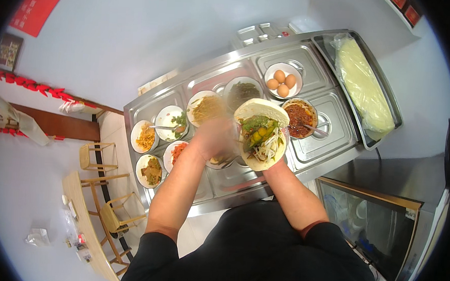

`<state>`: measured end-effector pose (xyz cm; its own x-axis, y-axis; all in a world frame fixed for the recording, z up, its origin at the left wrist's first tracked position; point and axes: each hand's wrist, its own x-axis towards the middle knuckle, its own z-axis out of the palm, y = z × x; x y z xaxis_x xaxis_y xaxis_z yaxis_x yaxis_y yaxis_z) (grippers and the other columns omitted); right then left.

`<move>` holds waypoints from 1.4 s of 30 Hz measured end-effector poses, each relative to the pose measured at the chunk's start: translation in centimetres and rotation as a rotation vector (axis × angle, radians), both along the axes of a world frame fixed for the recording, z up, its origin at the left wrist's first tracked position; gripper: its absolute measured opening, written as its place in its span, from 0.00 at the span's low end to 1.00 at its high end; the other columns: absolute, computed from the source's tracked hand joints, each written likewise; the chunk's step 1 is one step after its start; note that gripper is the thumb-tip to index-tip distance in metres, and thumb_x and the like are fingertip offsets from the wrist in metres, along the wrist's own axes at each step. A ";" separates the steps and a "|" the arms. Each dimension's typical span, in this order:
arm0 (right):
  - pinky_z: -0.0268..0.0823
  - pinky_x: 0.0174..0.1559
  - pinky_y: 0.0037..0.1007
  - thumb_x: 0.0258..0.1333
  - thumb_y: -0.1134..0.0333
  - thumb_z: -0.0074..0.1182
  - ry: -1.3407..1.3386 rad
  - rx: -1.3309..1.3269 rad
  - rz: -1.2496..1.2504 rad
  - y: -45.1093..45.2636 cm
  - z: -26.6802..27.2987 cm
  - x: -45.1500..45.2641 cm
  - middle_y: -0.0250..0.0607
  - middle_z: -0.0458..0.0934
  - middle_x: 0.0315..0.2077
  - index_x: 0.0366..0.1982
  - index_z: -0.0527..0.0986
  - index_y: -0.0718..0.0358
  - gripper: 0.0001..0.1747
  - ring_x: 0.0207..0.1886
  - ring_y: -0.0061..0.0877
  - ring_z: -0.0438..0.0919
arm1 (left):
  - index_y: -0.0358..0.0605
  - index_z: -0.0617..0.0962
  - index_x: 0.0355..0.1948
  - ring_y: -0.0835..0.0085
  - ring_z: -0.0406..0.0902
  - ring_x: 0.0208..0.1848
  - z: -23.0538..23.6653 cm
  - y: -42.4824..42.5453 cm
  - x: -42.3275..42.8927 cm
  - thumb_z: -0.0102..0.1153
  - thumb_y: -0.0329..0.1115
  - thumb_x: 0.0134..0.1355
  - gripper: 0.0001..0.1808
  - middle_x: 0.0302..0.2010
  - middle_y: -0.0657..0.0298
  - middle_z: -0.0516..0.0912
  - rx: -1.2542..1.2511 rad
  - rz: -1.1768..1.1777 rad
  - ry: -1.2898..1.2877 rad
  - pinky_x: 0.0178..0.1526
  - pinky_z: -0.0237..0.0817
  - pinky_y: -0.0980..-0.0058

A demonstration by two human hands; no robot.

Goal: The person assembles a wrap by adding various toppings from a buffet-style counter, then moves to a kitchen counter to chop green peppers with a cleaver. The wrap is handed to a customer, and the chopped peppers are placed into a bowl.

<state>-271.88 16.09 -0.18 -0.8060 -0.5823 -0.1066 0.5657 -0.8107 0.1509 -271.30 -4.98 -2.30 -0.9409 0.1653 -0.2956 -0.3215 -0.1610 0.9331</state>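
Observation:
A round flatbread (pixel 263 106) rests on my right hand (pixel 275 166), which is mostly hidden beneath it. Green leaves or sauce, yellow-green pickled-looking vegetables (pixel 261 136) and pale shreds (pixel 266 152) lie on the bread. My left hand (pixel 215 138) is close to the bread's left side and strongly blurred; I cannot tell whether its fingers hold anything. Under that hand, a bowl of dark food (pixel 222 161) is partly covered. Beyond it stand a bowl of yellowish shreds (pixel 205 107) and one of dark strands (pixel 244 92).
On the steel counter (pixel 194 211) are a bowl of brown eggs (pixel 283 82), red chili sauce (pixel 300 116) with a spoon, chopped greens (pixel 178 121), orange bits (pixel 147 138), red shreds (pixel 176 151) and pickles (pixel 152 171). Plastic-wrapped dough (pixel 361 82) fills a tray at right. Stools (pixel 114 215) stand left.

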 end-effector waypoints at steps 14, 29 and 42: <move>0.68 0.61 0.43 0.68 0.43 0.40 0.193 0.076 -0.433 10.3 0.2 -2.0 0.46 0.74 0.58 0.62 0.68 0.63 0.34 0.59 0.41 0.74 | 0.35 0.80 0.36 0.79 0.67 0.21 14.5 13.4 -4.8 0.57 0.30 0.67 0.07 0.21 0.69 0.72 -0.215 0.000 0.130 0.27 0.62 0.76; 0.65 0.61 0.40 0.70 0.52 0.42 0.703 0.361 -0.554 21.1 5.9 -5.6 0.47 0.75 0.51 0.51 0.71 0.65 0.23 0.59 0.38 0.73 | 0.43 0.83 0.30 0.58 0.77 0.32 18.4 41.0 -2.7 0.74 0.38 0.46 0.14 0.29 0.57 0.78 -1.377 -0.161 1.168 0.36 0.65 0.62; 0.69 0.55 0.40 0.69 0.43 0.36 0.144 0.166 -1.118 30.9 5.5 -1.9 0.43 0.76 0.49 0.58 0.68 0.61 0.32 0.51 0.34 0.76 | 0.38 0.79 0.25 0.66 0.79 0.26 21.5 47.9 2.0 0.66 0.31 0.54 0.08 0.26 0.57 0.81 -1.000 -0.321 1.174 0.34 0.69 0.69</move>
<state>-273.77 46.96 5.29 -0.8757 0.4824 0.0202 -0.4827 -0.8757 -0.0136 -269.31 42.88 19.17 -0.6804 0.5879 0.4376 0.7316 0.5794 0.3592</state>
